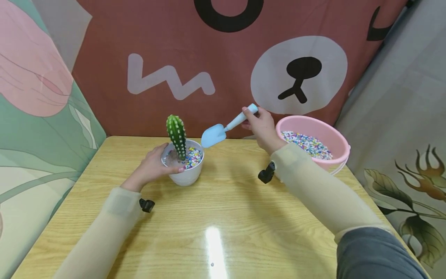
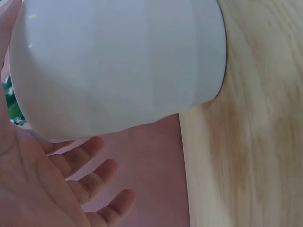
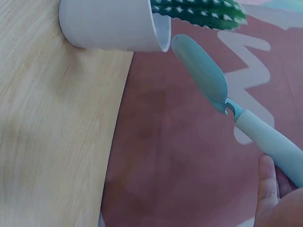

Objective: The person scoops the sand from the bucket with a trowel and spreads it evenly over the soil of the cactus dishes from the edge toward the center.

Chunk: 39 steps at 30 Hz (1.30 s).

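Wooden tabletop [image 1: 188, 221], reddish-brown backdrop [image 1: 167, 35]; right fingers [image 3: 268, 179] hold trowel [image 1: 235, 122], left fingers [image 1: 159, 150] grip pot [image 1: 188, 177].

Smooth pot [image 1: 186, 178], glossy wood-grain table [image 1: 174, 236]

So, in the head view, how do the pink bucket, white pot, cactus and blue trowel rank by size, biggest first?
1. Pink bucket
2. White pot
Unranked, below those: blue trowel and cactus; the trowel is longer, but overall they look too alike.
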Each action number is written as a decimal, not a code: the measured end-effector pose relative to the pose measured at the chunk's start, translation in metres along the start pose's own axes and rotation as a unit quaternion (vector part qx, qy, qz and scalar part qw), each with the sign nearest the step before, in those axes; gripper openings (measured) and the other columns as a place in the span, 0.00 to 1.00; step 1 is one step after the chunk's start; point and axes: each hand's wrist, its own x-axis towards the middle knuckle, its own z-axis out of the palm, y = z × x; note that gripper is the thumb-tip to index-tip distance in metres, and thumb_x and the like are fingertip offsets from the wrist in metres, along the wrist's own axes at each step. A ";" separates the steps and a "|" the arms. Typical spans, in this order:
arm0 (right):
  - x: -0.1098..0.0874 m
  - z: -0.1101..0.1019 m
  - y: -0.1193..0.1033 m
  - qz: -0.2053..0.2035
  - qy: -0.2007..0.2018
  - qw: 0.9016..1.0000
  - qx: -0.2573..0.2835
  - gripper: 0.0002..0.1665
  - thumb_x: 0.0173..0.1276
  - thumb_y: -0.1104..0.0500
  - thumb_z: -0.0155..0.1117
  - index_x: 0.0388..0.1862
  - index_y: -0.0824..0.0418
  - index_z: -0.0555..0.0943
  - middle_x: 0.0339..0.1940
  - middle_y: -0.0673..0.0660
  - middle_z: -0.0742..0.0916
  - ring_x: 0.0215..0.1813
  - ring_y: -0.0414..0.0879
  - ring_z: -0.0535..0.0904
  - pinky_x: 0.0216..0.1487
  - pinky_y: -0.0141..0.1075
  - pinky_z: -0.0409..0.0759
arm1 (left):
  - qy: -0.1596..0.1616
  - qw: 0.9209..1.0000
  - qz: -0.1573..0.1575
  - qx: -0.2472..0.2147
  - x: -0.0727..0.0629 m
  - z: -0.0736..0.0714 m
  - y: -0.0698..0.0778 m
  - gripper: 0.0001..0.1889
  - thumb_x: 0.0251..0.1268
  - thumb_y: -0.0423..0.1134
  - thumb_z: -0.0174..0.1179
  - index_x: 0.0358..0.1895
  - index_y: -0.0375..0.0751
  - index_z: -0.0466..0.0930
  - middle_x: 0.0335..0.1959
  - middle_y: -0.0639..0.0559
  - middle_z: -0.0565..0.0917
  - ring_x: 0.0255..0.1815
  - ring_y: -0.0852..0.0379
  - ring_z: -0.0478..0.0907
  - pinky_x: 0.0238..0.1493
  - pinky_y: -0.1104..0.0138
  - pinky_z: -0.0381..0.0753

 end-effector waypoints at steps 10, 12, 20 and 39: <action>-0.007 -0.077 -0.020 -0.016 0.073 0.989 0.125 0.10 0.80 0.55 0.61 0.45 0.63 0.77 0.35 0.53 0.84 0.35 0.41 0.83 0.42 0.30 0.85 | 0.022 0.998 -0.018 -0.053 -0.010 0.005 -0.008 0.62 0.58 0.57 0.75 0.82 0.29 0.43 0.79 0.27 0.55 0.78 0.27 0.50 0.71 0.30 0.54; -0.006 -0.095 -0.026 -0.023 0.090 0.986 0.138 0.12 0.79 0.55 0.61 0.46 0.64 0.77 0.34 0.53 0.85 0.35 0.42 0.83 0.42 0.30 0.84 | 0.045 0.997 -0.032 -0.048 -0.019 0.005 -0.010 0.62 0.57 0.57 0.76 0.82 0.29 0.44 0.77 0.26 0.58 0.77 0.26 0.53 0.69 0.29 0.56; -0.002 -0.184 -0.030 -0.020 0.165 0.966 0.199 0.10 0.76 0.58 0.65 0.42 0.63 0.74 0.27 0.53 0.85 0.29 0.42 0.84 0.34 0.31 0.85 | 0.109 0.993 -0.040 -0.034 -0.030 0.008 -0.005 0.63 0.56 0.59 0.75 0.81 0.27 0.45 0.76 0.25 0.59 0.76 0.26 0.54 0.67 0.28 0.57; -0.023 -0.294 -0.001 0.065 0.230 0.967 0.090 0.17 0.73 0.53 0.69 0.49 0.60 0.74 0.33 0.48 0.83 0.31 0.36 0.84 0.36 0.26 0.84 | 0.077 0.996 -0.044 -0.010 -0.018 0.020 0.011 0.60 0.56 0.65 0.73 0.81 0.30 0.51 0.77 0.28 0.60 0.76 0.26 0.54 0.66 0.26 0.54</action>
